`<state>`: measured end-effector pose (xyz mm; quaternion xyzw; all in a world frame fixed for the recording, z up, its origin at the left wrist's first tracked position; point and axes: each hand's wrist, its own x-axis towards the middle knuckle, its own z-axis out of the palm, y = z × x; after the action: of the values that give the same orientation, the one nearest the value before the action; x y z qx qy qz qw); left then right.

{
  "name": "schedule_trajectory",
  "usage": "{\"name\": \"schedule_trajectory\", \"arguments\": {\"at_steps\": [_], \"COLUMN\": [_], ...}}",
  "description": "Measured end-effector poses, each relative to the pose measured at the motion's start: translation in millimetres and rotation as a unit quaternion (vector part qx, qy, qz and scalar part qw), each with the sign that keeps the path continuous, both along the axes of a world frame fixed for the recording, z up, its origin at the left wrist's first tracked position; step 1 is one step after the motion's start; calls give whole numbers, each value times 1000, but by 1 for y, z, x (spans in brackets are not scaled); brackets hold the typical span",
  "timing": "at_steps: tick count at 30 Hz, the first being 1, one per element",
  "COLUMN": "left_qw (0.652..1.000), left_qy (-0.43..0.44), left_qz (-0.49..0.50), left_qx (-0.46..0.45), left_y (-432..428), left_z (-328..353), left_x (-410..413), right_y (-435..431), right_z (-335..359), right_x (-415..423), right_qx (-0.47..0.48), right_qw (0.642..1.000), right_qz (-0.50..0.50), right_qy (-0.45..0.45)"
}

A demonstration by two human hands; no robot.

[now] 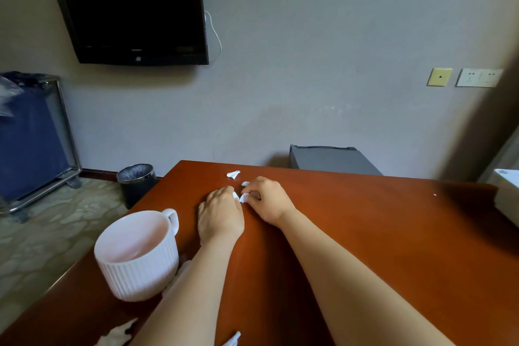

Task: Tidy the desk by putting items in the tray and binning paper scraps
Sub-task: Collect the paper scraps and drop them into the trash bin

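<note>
We saw a dark waste bin [136,187] on the floor just left of the bench [365,233], its base hidden behind the bench edge. Right of it, on the bench, a white ribbed mug [137,255] stood upright, handle pointing away from us. Below the mug, white scraps [118,336] were cut off by the picture's lower edge. Right of the mug, our left hand [220,215] lay knuckles up, fingers curled on a small paper scrap [236,196]; our right hand [266,199] pinched another scrap [243,198] just beside it. Both pieces were mostly covered, so we could not tell their long axis. Beyond the mug and hands, a loose scrap [233,174] lay lengthwise left to right. A white box [508,194] at far right was cut off.
</note>
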<state>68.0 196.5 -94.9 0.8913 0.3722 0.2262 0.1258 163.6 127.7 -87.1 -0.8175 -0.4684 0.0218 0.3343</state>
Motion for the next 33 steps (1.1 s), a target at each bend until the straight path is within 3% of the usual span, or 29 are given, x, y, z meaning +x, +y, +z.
{"name": "schedule_trajectory", "arguments": {"at_steps": [9,23,29,33], "left_qw": [999,995,997,994], "left_qy": [-38,79,-49,-67], "left_qz": [-28,-47,-58,-84], "left_qx": [-18,-24,-34,-28], "left_y": [-16,29,10,-15], "left_z": [3,6,6,3], "left_x": [-16,60,36,5], "right_y": [-39,-34,-37,-50], "right_z": [0,-3,1,4], "right_x": [-21,-16,-21,-31], "right_qx": [22,15,28,2], "right_qw": [996,991,993,995], "right_qz": [-85,-120,-117,-105], "right_qy": [-7,-57,-19,2]}}
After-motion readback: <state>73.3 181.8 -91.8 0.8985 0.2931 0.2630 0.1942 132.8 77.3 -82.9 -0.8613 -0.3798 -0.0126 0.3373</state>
